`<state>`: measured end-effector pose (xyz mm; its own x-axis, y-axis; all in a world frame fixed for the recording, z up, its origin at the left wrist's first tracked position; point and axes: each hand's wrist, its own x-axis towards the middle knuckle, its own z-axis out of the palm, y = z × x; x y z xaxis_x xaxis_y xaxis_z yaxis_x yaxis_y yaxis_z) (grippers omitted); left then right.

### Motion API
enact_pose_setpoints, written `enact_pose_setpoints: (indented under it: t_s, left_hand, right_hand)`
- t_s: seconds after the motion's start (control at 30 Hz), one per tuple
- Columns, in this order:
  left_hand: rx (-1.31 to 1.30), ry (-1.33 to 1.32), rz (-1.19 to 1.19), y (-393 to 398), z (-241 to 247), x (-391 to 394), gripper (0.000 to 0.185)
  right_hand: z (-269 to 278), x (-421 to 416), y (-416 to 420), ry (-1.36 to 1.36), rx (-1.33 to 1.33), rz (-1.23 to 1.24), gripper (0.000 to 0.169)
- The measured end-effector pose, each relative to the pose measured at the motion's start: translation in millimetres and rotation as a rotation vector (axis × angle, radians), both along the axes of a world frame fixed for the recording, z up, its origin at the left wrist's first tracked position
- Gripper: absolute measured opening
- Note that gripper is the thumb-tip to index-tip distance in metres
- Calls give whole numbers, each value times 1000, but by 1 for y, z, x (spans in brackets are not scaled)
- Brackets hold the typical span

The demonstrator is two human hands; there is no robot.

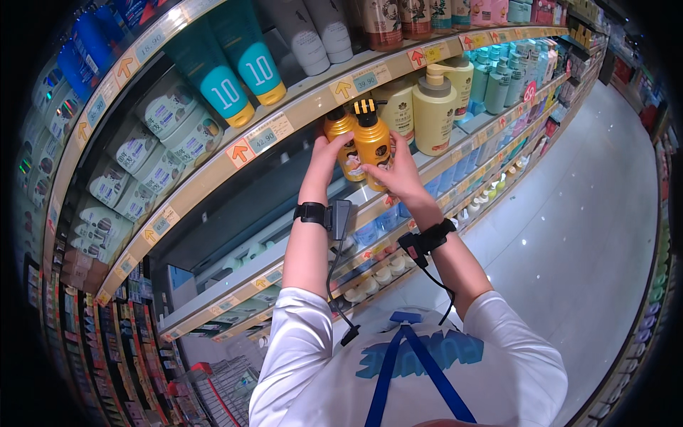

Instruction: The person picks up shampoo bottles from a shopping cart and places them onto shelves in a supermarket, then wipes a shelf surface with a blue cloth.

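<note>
Two yellow pump bottles stand side by side at the front of a store shelf, upright and slightly tilted in the picture. My left hand (326, 157) grips the left yellow pump bottle (350, 163), its thumb across the upper body. Around the right yellow pump bottle (372, 140), with its black-and-yellow striped pump head, my right hand (396, 168) is closed. That bottle partly hides the left one. Just behind and to the right of my right hand is a pale yellow pump bottle (435, 117). I cannot tell whether the held bottles rest on the shelf.
Above runs a shelf edge (315, 104) with price tags, carrying teal tubes (221, 96) and grey bottles (304, 40). Stacked jars (179, 125) sit at left. Green pump bottles (499, 85) line the shelf farther right. A wire shopping cart (229, 389) stands lower left, and the aisle floor (560, 213) lies right.
</note>
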<state>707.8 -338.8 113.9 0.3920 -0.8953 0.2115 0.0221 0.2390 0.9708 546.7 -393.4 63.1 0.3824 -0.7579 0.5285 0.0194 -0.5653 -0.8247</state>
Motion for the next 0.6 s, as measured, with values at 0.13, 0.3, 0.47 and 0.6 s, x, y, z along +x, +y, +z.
enact_pose_setpoints:
  t_s: [0.13, 0.3, 0.47, 0.6]
  left_hand:
    - [25, -22, 11, 3, -9, 3, 56]
    - [-31, -225, 79, 28, -21, -3, 74]
    - [-184, -671, 387, 74, -24, -23, 81]
    - [-188, -731, 537, 152, 0, -35, 81]
  right_hand:
    - [-4, 4, -6, 17, -31, 41, 86]
    - [-6, 7, 0, -122, 100, 88, 75]
    - [-13, 10, 36, -327, 148, 207, 68]
    - [-2, 21, 87, -385, 228, 455, 60]
